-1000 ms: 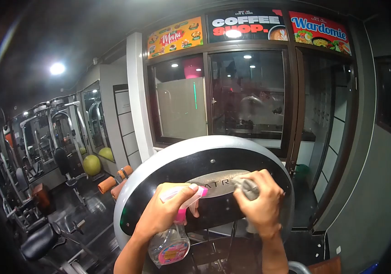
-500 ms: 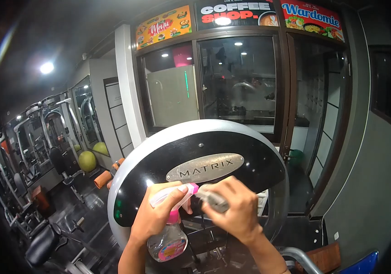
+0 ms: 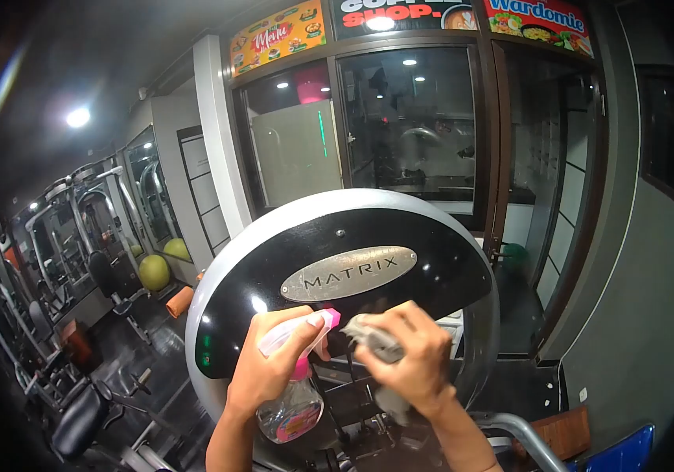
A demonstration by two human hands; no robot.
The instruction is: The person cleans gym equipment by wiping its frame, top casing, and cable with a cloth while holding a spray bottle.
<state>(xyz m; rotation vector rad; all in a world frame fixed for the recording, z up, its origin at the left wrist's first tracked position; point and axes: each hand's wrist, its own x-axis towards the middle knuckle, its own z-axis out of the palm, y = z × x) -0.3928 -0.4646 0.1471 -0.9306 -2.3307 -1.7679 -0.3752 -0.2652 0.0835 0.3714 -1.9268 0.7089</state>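
My left hand (image 3: 265, 368) is wrapped round the neck of a clear spray bottle (image 3: 290, 411) with a pink-and-white trigger head. The pink nozzle points right, toward the other hand. Bunched in my right hand (image 3: 414, 358) is a grey cloth (image 3: 380, 343), its loose end hanging below the fist. A narrow gap separates the nozzle from the cloth. Both hands are in front of a rounded black-and-silver gym machine top (image 3: 254, 275), just below its oval MATRIX plate (image 3: 349, 273).
Gym machines (image 3: 105, 267) and a yellow-green exercise ball (image 3: 154, 272) stand at the left. Behind the machine are glass windows (image 3: 408, 134) under a coffee shop sign. A grey curved tube (image 3: 522, 436) and a blue panel (image 3: 620, 450) lie at the lower right.
The view has tilted down a little, so the signs sit higher in it. My right hand has shifted slightly right, and the cloth now hangs below it. The bottle stays in my left hand.
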